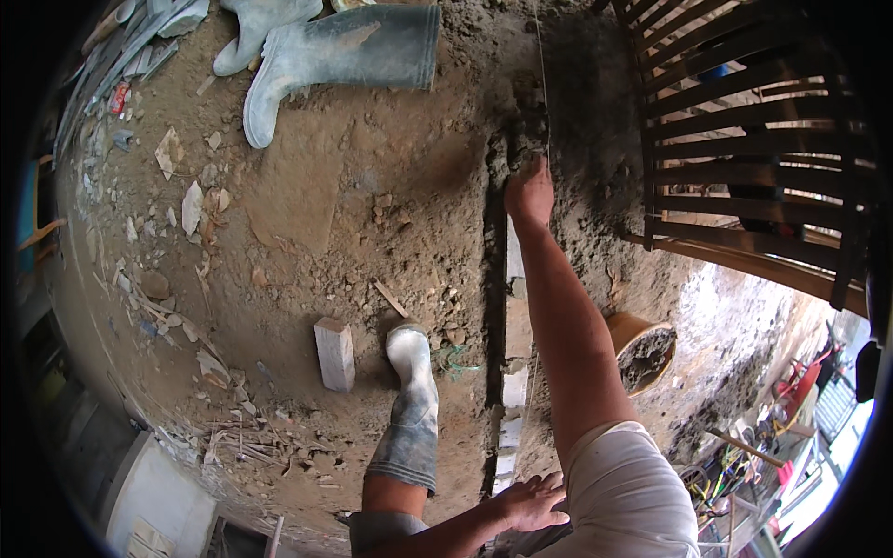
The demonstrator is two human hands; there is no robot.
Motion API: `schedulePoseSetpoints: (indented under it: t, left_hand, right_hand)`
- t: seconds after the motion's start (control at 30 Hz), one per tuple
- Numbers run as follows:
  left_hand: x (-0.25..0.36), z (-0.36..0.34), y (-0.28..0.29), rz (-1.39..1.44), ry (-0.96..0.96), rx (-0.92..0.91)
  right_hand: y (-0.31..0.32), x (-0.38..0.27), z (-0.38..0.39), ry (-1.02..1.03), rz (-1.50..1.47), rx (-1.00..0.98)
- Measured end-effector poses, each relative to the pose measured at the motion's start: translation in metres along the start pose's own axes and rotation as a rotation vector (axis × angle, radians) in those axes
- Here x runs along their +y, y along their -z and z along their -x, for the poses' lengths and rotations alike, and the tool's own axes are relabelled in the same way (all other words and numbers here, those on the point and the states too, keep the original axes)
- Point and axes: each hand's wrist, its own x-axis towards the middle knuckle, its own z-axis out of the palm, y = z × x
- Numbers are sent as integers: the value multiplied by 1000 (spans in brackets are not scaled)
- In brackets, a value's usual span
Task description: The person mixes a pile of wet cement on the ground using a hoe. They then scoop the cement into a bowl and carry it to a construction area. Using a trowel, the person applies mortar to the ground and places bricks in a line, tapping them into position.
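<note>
My right arm stretches far forward along a low row of pale blocks [517, 330]. At its end my right hand [530, 192] is closed beside wet grey mortar [526, 139] on the row; what its fingers hold, if anything, is hidden. A thin string line [542, 74] runs along the row, passing close to this hand. My left hand [533, 500] is near the lower edge, its fingers spread and holding nothing, next to my white sleeve [633, 493]. To the right of my right forearm is a yellowish bucket [642, 353] with mortar in it.
My booted leg [412, 400] stands left of the row, by a pale rectangular block [335, 353]. Grey rubber boots [349, 46] are at the far left. A dark slatted wooden frame [744, 139] stands at the right. Rubble [193, 209] and tools [744, 446] lie around.
</note>
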Motion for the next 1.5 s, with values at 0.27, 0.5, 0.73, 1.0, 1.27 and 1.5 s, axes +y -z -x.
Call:
schedulePoseSetpoints:
  t: [0.27, 0.5, 0.73, 1.0, 1.27, 1.5]
  left_hand:
    - [-30, -16, -40, -140, -119, 123]
    - [7, 11, 3, -124, -57, 53]
    - [-5, -6, -18, -28, -84, 98]
    - [-8, -9, -23, -21, -29, 115]
    - [-5, -24, -21, -92, -57, 58]
    - [-4, -31, -28, -39, 9, 145]
  right_hand:
    - [9, -30, 31, 18, -85, -5]
    - [41, -23, 86, -352, -416, -395]
    - [-9, 10, 11, -494, -870, -330]
    - [-8, 5, 27, -338, -511, -448]
    - [-7, 40, 34, 134, -28, -352]
    - [106, 55, 158, -47, -127, -394]
